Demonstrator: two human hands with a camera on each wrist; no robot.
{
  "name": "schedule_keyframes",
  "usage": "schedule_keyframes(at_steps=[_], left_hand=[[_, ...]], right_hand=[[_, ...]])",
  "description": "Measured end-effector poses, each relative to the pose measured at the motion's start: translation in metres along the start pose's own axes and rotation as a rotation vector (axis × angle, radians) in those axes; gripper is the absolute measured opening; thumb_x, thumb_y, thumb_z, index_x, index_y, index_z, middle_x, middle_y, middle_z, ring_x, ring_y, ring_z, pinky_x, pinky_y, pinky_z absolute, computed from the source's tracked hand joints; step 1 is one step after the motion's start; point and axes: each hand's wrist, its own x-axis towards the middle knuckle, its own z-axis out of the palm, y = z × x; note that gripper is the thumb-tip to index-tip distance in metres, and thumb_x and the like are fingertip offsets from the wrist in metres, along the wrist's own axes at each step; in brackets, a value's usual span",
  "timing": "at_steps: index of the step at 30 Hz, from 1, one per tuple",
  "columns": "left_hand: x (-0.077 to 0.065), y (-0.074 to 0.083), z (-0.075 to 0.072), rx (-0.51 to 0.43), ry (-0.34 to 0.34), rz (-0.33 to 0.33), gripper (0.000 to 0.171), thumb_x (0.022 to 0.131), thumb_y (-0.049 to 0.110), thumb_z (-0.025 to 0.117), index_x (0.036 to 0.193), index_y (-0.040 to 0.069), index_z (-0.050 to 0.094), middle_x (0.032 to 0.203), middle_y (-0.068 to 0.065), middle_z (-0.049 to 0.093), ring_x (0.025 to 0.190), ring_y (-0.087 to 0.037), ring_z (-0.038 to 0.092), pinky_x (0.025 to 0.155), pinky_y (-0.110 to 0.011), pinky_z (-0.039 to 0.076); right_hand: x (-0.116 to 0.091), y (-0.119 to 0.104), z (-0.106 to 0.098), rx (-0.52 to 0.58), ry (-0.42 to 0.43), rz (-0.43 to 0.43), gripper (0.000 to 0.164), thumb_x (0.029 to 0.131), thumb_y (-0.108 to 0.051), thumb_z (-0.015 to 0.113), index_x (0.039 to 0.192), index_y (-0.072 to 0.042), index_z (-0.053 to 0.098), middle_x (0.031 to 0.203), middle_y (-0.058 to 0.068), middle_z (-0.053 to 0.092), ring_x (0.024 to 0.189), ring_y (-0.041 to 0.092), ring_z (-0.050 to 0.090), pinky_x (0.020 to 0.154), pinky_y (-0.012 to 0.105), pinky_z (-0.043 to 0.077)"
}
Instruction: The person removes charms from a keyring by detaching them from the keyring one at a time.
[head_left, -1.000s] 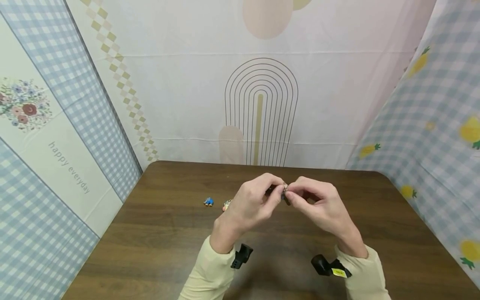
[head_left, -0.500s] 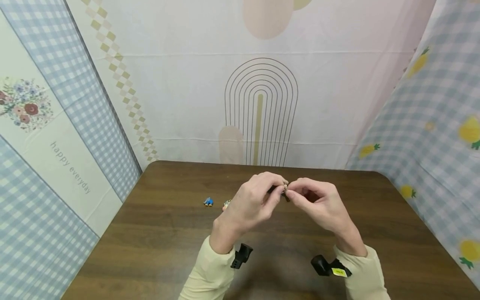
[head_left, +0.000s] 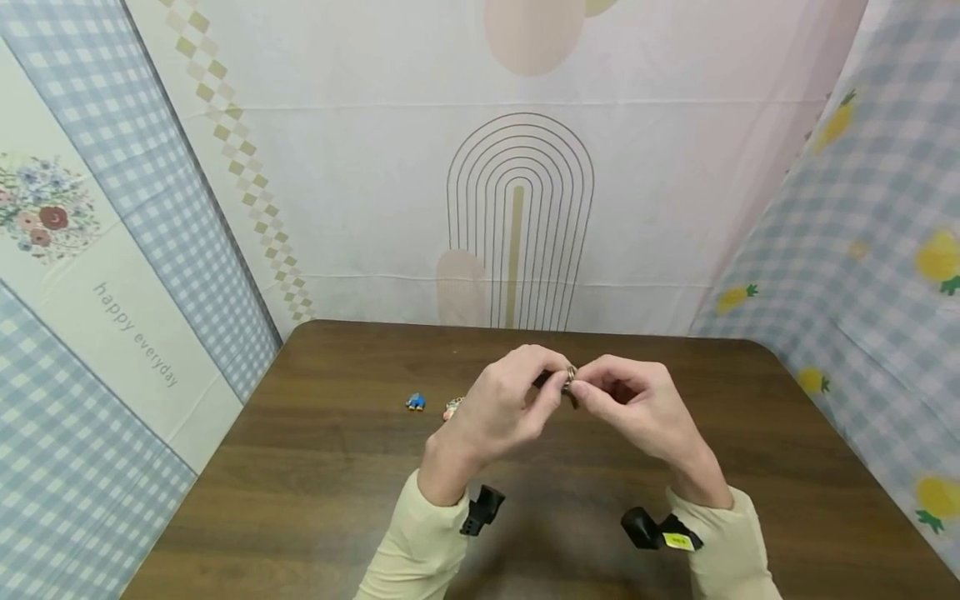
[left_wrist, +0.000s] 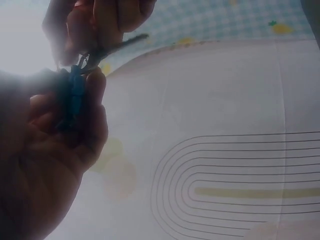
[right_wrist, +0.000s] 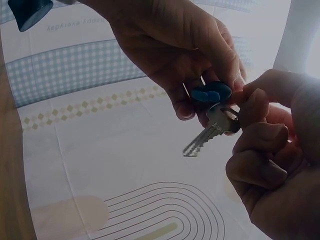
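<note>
Both hands meet above the far half of the table. My left hand point(head_left: 498, 400) holds a small blue charm point(left_wrist: 75, 95) in its curled fingers. With thumb and forefinger, my right hand point(head_left: 648, 408) pinches a small metal ring point(head_left: 572, 373) beside the charm. A silver key point(right_wrist: 207, 131) hangs at the ring, its toothed blade sticking out below the fingertips in the right wrist view. Fingers cover much of the ring, so how key and charm are joined cannot be told.
On the brown wooden table point(head_left: 337, 467) lie a small blue figure charm point(head_left: 416, 402) and a pale, multicoloured charm point(head_left: 452, 408), partly hidden by the left hand. A patterned cloth point(head_left: 375, 208) hangs behind the table.
Both hands stay in nearly the same place. The ring and key between the fingertips have turned slightly. The charms on the table have not moved.
</note>
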Motion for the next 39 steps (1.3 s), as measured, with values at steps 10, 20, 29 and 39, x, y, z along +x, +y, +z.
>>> schedule_keyframes(at_steps=[10, 20, 29, 39], left_hand=[[-0.0002, 0.0015, -0.0005, -0.093, 0.008, -0.035, 0.007, 0.095, 0.003, 0.058, 0.097, 0.004, 0.064, 0.089, -0.002, 0.067, 0.072, -0.003, 0.056, 0.068, -0.009, 0.047], [0.0017, 0.0019, -0.0029, -0.049, 0.012, 0.04, 0.008, 0.09, -0.001, 0.06, 0.09, 0.006, 0.062, 0.091, -0.002, 0.065, 0.088, -0.01, 0.061, 0.085, -0.015, 0.049], [0.0018, 0.0028, -0.0021, -0.041, 0.029, 0.018, 0.007, 0.093, 0.002, 0.058, 0.093, 0.004, 0.064, 0.091, -0.002, 0.066, 0.084, -0.008, 0.062, 0.079, -0.014, 0.051], [0.0013, 0.0017, 0.0018, -0.056, 0.008, 0.034, 0.007, 0.092, 0.0, 0.058, 0.092, 0.006, 0.063, 0.092, -0.002, 0.065, 0.088, -0.01, 0.06, 0.084, -0.015, 0.049]], right_hand=[[0.0009, 0.0089, 0.0, 0.188, -0.019, -0.172, 0.026, 0.08, 0.021, 0.064, 0.088, -0.004, 0.067, 0.068, 0.001, 0.056, 0.05, 0.005, 0.046, 0.04, 0.019, 0.035], [0.0005, 0.001, -0.0018, 0.083, -0.042, -0.028, 0.023, 0.083, 0.015, 0.064, 0.085, -0.008, 0.066, 0.065, -0.004, 0.056, 0.051, 0.006, 0.047, 0.041, 0.021, 0.037], [-0.0003, 0.0041, -0.0028, 0.115, -0.069, -0.05, 0.022, 0.084, 0.016, 0.062, 0.088, -0.005, 0.064, 0.066, -0.002, 0.054, 0.048, 0.007, 0.045, 0.039, 0.021, 0.037], [-0.0003, -0.0007, -0.0047, 0.091, -0.113, 0.045, 0.017, 0.09, 0.013, 0.058, 0.087, -0.004, 0.062, 0.057, -0.001, 0.046, 0.044, 0.009, 0.039, 0.038, 0.02, 0.033]])
